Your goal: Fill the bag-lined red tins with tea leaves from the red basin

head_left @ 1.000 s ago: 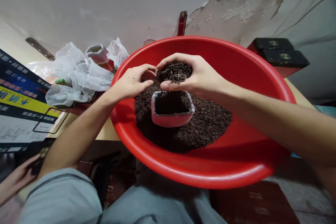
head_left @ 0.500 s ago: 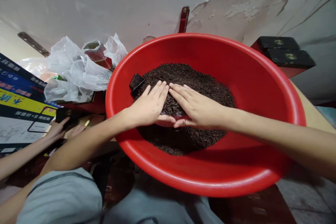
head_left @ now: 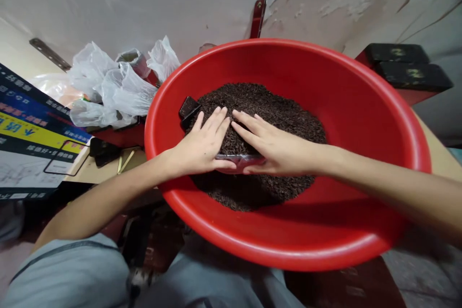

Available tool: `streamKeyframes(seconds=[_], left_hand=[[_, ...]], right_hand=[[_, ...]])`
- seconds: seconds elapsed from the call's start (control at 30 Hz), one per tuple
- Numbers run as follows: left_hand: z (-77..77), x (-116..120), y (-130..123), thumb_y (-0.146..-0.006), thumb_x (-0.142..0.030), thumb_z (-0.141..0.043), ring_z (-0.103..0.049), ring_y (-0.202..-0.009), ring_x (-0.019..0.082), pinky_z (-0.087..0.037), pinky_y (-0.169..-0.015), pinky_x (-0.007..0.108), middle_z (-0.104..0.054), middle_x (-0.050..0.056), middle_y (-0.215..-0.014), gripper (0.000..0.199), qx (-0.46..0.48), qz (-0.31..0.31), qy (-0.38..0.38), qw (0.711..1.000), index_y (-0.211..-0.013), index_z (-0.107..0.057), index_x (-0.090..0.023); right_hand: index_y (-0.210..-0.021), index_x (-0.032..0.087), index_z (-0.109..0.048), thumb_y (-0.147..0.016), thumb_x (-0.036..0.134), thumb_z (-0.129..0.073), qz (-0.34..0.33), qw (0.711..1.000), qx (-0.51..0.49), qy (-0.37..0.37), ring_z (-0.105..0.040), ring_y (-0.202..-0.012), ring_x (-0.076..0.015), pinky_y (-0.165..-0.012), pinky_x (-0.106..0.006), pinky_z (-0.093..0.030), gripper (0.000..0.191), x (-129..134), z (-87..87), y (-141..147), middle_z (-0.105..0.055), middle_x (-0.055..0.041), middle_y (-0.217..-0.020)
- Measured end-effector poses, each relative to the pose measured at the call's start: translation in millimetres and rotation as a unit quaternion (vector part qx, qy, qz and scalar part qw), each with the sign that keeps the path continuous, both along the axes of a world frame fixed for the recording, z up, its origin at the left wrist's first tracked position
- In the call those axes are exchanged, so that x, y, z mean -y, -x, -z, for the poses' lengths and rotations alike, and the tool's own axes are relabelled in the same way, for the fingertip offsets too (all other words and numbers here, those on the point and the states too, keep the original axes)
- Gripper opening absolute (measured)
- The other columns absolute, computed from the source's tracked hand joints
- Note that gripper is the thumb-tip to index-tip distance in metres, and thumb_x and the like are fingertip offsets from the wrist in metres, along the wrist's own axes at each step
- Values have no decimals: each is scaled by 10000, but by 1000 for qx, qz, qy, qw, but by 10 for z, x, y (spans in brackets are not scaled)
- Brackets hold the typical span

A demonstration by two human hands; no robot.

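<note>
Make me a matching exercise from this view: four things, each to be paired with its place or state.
1. Red tub
2. Dark flakes
3. Plastic bags
4. Black-topped boxes

A. Stacked beyond the tub's right rim
B. Heaped under and around the hands
C. Wide and round, with both hands inside its rim
D. Whitish and crumpled, beyond the left rim

Pairs: 1-C, 2-B, 3-D, 4-A

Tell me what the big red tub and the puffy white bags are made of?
The red tub looks like smooth, glossy plastic: its thick rounded rim catches shiny streaks of light. The white bags seem to be thin, crinkly plastic film, because they're wrinkled and partly see-through.
</note>
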State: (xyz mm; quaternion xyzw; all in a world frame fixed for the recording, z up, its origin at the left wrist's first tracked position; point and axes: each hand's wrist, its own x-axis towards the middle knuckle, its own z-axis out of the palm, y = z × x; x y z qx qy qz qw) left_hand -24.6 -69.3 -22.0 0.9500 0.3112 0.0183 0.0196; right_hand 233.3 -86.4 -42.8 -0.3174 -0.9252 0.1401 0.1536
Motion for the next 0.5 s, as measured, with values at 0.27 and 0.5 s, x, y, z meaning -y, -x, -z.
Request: streamKeyframes(seconds=[0.27, 0.5], left_hand=[[-114, 53, -108, -1008, -504, -600, -165, -1623, 344, -188, -1299, 539, -252, 232, -1711, 765, -27, 105, 25, 994, -1620, -325, -137], [-129, 110, -203, -924, -596, -685, -118, -1623, 390, -195, -1286, 584, -190, 283, -1709, 921, -33, 86, 44, 995, -1610, -326, -95]], right_hand=[[-1674, 251, 157, -771, 738, -754, 57, 983, -82, 152, -236, -1599, -373, -1257, -637, -289, 1372, -294, 122, -464, -167, -189, -1747], [-1694, 169, -168, -728, 766, -771, 42, 984, -61, 164, -277, -1579, -405, -1264, -570, -333, 1285, -213, 82, -275, -268, -185, -1721]])
